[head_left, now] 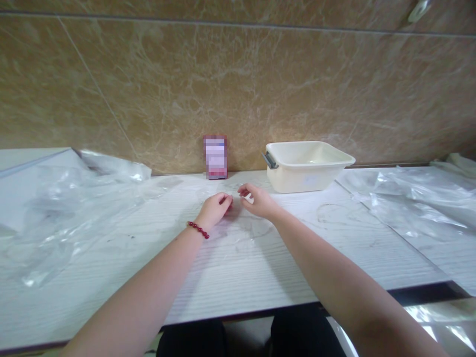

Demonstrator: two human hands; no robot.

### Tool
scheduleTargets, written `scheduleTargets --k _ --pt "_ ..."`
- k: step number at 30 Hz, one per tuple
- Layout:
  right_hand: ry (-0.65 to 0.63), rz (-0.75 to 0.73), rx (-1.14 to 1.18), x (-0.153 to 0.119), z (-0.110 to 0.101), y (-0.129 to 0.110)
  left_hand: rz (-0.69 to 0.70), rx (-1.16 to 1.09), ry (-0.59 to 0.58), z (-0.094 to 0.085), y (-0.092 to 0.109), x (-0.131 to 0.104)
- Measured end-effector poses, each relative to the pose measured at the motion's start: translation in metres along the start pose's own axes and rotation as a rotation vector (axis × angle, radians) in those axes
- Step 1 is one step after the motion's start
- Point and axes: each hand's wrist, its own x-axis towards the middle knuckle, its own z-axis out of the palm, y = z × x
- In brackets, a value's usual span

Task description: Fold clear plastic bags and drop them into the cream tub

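My left hand (216, 208), with a dark red bead bracelet (198, 230) at the wrist, is just above the middle of the white table. Its thumb and fingers are pressed together. Whatever they may hold is hidden or too clear to name. Close by on the right, my right hand (258, 202) has curled fingers with a gap between thumb and forefinger, and nothing shows in it. Faint shiny outlines, perhaps clear plastic film (247, 233), lie on the tabletop below both hands.
A cream plastic bin (303, 177) with a grey handle stands at the back right. Behind my hands, a blurred-out upright card or phone (216, 157) leans on the marbled wall (223, 79). Clear plastic sheeting lies at left (74, 218) and more plastic bags at right (420, 198).
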Motion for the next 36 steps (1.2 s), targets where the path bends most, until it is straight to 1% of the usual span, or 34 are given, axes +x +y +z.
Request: scheduleTargets --k 2,6,11,14,17,20,22,26,30,33,34,36 --pt "0.021 0.045 -0.077 0.001 -0.005 0.008 0.003 0.075 0.011 -0.001 0.000 0.000" --pt "-0.100 0.047 -0.189 0.000 -0.012 0.017 0.034 0.216 0.052 -0.001 0.000 0.000" --pt "-0.198 0.019 -0.222 -0.002 -0.014 0.014 0.089 0.352 0.084 -0.003 0.002 0.001" --pt "-0.235 0.007 -0.244 -0.002 -0.012 0.012 0.190 0.469 0.105 -0.005 0.003 0.002" --pt "-0.286 -0.004 -0.270 -0.002 -0.011 0.014 0.275 0.549 0.092 -0.005 0.002 0.002" --pt "-0.322 -0.002 -0.285 -0.003 -0.011 0.015 0.278 0.593 0.089 -0.006 0.002 0.002" --pt "-0.317 0.011 -0.291 -0.003 -0.011 0.016 0.277 0.616 0.088 -0.007 0.002 0.002" --pt "-0.292 0.000 -0.285 -0.003 -0.012 0.016 0.272 0.658 0.067 -0.011 0.001 0.003" --pt "-0.371 -0.002 -0.305 -0.004 -0.015 0.016 0.262 0.711 0.046 -0.014 0.002 0.003" --pt "-0.408 0.028 -0.314 -0.004 -0.018 0.017 0.306 0.780 0.034 -0.015 0.004 -0.001" --pt "-0.415 0.031 -0.313 -0.004 -0.019 0.017 0.343 0.798 0.008 -0.015 0.005 -0.002" --pt "-0.432 0.035 -0.310 -0.004 -0.020 0.018 0.426 0.810 -0.102 -0.013 0.007 -0.007"
